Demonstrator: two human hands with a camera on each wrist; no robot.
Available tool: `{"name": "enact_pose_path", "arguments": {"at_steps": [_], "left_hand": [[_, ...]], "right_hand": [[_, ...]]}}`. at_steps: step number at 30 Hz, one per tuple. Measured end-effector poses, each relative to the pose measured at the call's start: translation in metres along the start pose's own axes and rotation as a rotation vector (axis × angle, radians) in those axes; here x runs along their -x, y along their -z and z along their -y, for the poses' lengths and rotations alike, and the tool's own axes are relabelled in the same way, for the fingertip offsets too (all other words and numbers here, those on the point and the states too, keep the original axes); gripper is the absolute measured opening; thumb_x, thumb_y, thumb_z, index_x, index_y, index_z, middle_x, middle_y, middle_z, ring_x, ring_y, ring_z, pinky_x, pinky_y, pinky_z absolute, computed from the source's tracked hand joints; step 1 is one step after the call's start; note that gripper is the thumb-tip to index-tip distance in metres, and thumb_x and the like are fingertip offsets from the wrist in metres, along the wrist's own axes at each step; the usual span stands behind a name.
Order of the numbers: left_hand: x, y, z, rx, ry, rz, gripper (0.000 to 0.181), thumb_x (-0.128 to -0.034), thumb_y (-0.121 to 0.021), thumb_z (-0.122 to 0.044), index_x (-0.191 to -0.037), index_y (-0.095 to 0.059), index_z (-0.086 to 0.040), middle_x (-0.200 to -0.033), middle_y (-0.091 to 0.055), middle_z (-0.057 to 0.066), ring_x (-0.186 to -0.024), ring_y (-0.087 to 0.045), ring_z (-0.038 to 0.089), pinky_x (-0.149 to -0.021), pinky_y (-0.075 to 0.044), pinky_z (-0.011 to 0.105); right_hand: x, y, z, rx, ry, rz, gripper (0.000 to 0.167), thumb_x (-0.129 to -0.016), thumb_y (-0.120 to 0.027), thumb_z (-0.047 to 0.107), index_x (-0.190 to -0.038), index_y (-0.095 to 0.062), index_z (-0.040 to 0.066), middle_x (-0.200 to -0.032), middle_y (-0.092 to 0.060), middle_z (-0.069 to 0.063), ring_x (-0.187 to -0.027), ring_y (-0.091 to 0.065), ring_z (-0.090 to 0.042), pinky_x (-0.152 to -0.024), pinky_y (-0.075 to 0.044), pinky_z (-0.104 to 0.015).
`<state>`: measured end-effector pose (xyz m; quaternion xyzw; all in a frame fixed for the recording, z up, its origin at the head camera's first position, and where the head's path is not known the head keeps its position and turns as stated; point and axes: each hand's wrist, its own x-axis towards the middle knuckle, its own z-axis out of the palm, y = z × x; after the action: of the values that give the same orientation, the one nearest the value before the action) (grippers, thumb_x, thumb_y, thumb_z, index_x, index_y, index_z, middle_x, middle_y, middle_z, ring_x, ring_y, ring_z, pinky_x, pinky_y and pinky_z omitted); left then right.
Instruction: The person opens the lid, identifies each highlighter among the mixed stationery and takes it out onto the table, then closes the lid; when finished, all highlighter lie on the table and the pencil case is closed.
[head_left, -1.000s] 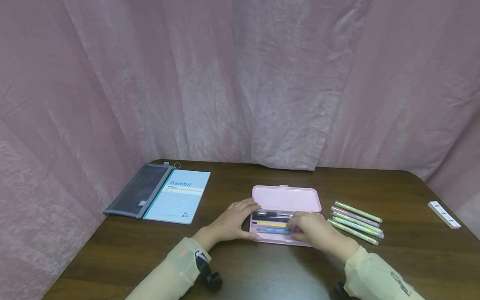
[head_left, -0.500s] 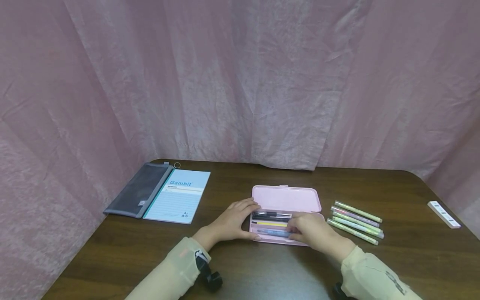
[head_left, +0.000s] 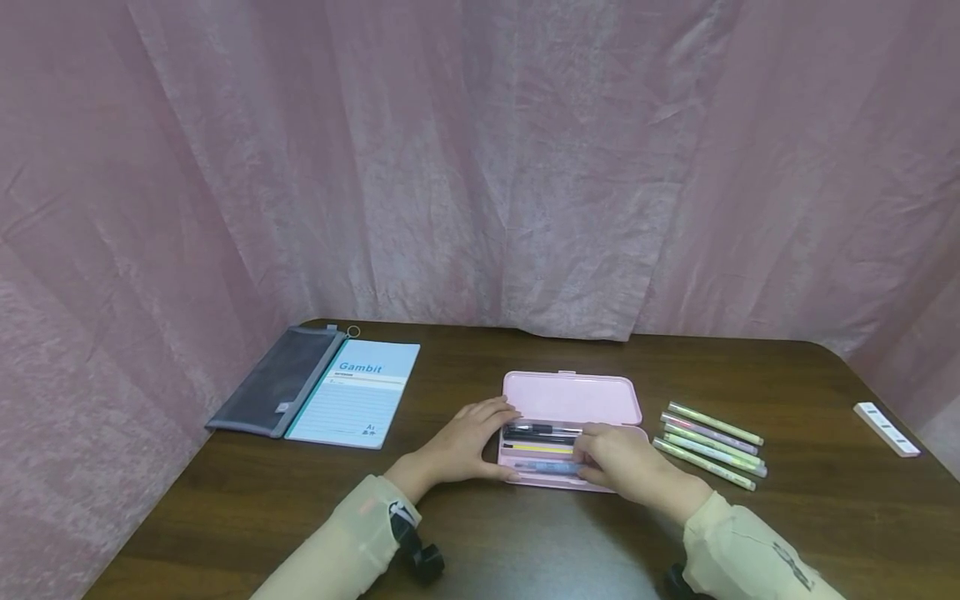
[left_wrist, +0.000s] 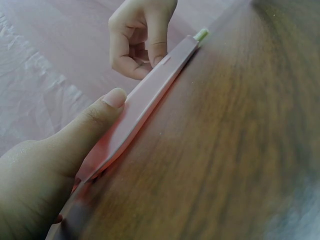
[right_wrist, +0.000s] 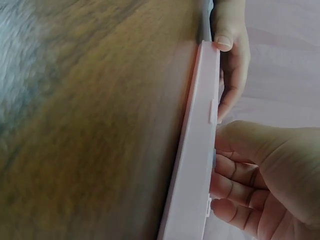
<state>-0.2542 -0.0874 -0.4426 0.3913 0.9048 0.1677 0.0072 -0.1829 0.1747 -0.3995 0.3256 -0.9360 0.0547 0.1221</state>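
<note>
A pink pencil case (head_left: 572,398) lies on the table with its lid folded back. Inside it are black pens (head_left: 542,436), a yellow-and-black pencil (head_left: 538,448) and a light blue pen (head_left: 551,467). My left hand (head_left: 474,440) holds the case's left end, thumb at the front edge and fingers toward the back. With curled fingers, my right hand (head_left: 621,463) reaches into the right half of the case and pinches the blue pen's right end. In the right wrist view a bit of the blue pen (right_wrist: 214,158) shows at those fingertips; the case wall (right_wrist: 192,150) hides the rest.
Several pale green and lilac pens (head_left: 712,442) lie right of the case. Farther right is a small white strip (head_left: 887,429). A blue notebook (head_left: 356,396) and a grey zip pouch (head_left: 277,379) lie at the left. Pink curtain (head_left: 480,167) hangs behind the table.
My right hand has shifted very slightly left over the case, still at the blue pen. The left hand and the other things stay in place.
</note>
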Motion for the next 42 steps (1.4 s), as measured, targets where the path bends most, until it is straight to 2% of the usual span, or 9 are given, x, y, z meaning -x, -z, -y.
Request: {"name": "enact_pose_path", "arguments": {"at_steps": [10,16,22,25,31,36,42], "left_hand": [[0.001,0.0,0.0,0.012,0.004,0.001,0.086,-0.0749,-0.067,-0.067,-0.144,-0.041,-0.023,-0.153,-0.038,0.001,-0.146,-0.028,0.021,-0.119,-0.025,0.047],[0.0,0.0,0.001,0.026,0.021,0.014,0.087,-0.0747,-0.067,-0.068,-0.145,-0.039,-0.025,-0.155,-0.035,0.001,-0.147,-0.026,0.02,-0.119,-0.024,0.047],[-0.001,0.001,0.001,0.032,0.006,0.009,0.087,-0.0748,-0.067,-0.067,-0.145,-0.04,-0.023,-0.154,-0.037,0.003,-0.147,-0.027,0.021,-0.119,-0.024,0.048],[-0.001,0.001,0.001,0.03,0.003,0.007,0.086,-0.0751,-0.068,-0.066,-0.144,-0.041,-0.022,-0.153,-0.038,0.003,-0.147,-0.027,0.021,-0.119,-0.024,0.048],[0.0,0.002,0.0,0.019,0.004,0.005,0.086,-0.0752,-0.068,-0.065,-0.144,-0.042,-0.022,-0.153,-0.039,0.002,-0.147,-0.027,0.021,-0.119,-0.025,0.047],[-0.001,0.002,-0.001,0.016,0.014,0.015,0.086,-0.0749,-0.068,-0.067,-0.144,-0.041,-0.023,-0.153,-0.038,0.001,-0.147,-0.027,0.02,-0.119,-0.025,0.046],[-0.001,0.001,-0.002,0.012,0.022,0.022,0.086,-0.0749,-0.067,-0.067,-0.144,-0.041,-0.023,-0.154,-0.037,0.001,-0.147,-0.027,0.02,-0.119,-0.025,0.046]], "right_hand": [[0.001,0.018,0.001,-0.098,-0.009,0.052,0.011,-0.081,-0.075,0.016,-0.081,-0.064,0.016,-0.079,-0.059,0.008,-0.065,-0.049,0.0,-0.057,-0.047,-0.021],[0.004,0.03,0.0,-0.113,-0.042,0.068,0.012,-0.082,-0.074,0.015,-0.08,-0.063,0.017,-0.077,-0.056,0.009,-0.062,-0.045,0.002,-0.054,-0.044,-0.018],[0.01,0.041,-0.004,-0.159,-0.054,0.075,0.012,-0.084,-0.072,0.014,-0.079,-0.062,0.018,-0.076,-0.055,0.011,-0.063,-0.047,0.003,-0.056,-0.045,-0.019],[0.013,0.045,-0.007,-0.164,-0.053,0.067,0.011,-0.084,-0.072,0.012,-0.081,-0.062,0.017,-0.078,-0.056,0.011,-0.065,-0.049,0.003,-0.057,-0.047,-0.019],[0.021,0.054,-0.013,-0.139,-0.092,0.072,0.014,-0.082,-0.073,0.013,-0.081,-0.061,0.019,-0.077,-0.052,0.013,-0.064,-0.043,0.004,-0.057,-0.043,-0.019],[0.027,0.059,-0.018,-0.167,-0.121,0.087,0.014,-0.083,-0.072,0.012,-0.081,-0.06,0.019,-0.077,-0.05,0.013,-0.064,-0.041,0.004,-0.057,-0.042,-0.018],[0.036,0.06,-0.023,-0.169,-0.142,0.064,0.014,-0.083,-0.073,0.013,-0.08,-0.061,0.018,-0.076,-0.049,0.013,-0.065,-0.041,0.004,-0.056,-0.042,-0.018]]}}
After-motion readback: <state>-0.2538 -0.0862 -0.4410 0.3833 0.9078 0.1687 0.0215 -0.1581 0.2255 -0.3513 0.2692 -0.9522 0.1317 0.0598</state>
